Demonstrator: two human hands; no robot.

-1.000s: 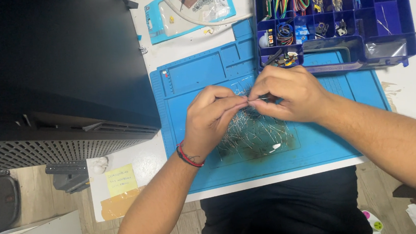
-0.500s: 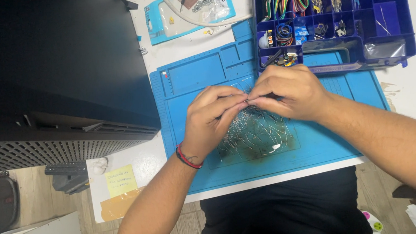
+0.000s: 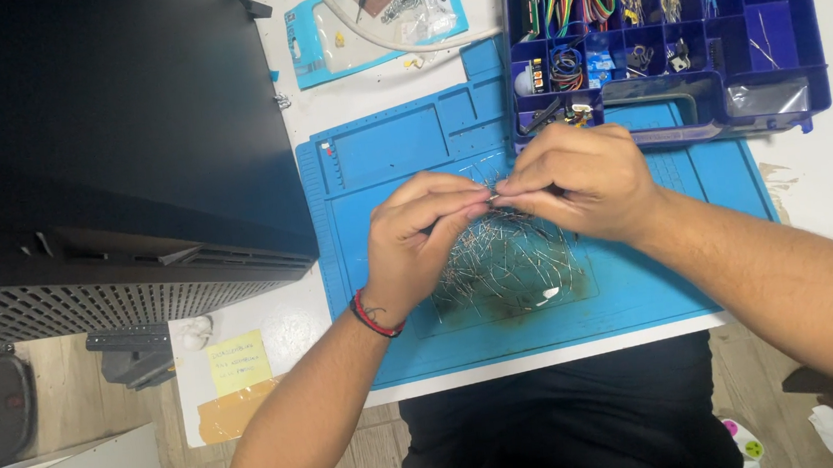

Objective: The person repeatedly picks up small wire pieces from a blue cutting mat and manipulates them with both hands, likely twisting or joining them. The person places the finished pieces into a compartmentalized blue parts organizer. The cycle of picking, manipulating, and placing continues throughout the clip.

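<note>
My left hand (image 3: 422, 234) and my right hand (image 3: 577, 175) meet fingertip to fingertip above a blue work mat (image 3: 380, 157). Both pinch one small thin metal part (image 3: 493, 195) between thumb and fingers; most of it is hidden by the fingers. Below the hands lies a loose pile of thin wire leads (image 3: 510, 266) on the mat. A red and black band circles my left wrist.
A dark blue compartment box (image 3: 780, 31) with coloured wires and small parts sits at the back right, overlapping the mat. A large black case (image 3: 97, 141) fills the left. A clear packet on light blue card (image 3: 372, 12) lies at the back. A yellow note (image 3: 237, 362) sticks near the table's front left.
Both hands have stayed together over the wire pile, with only slight finger shifts at the pinch point.
</note>
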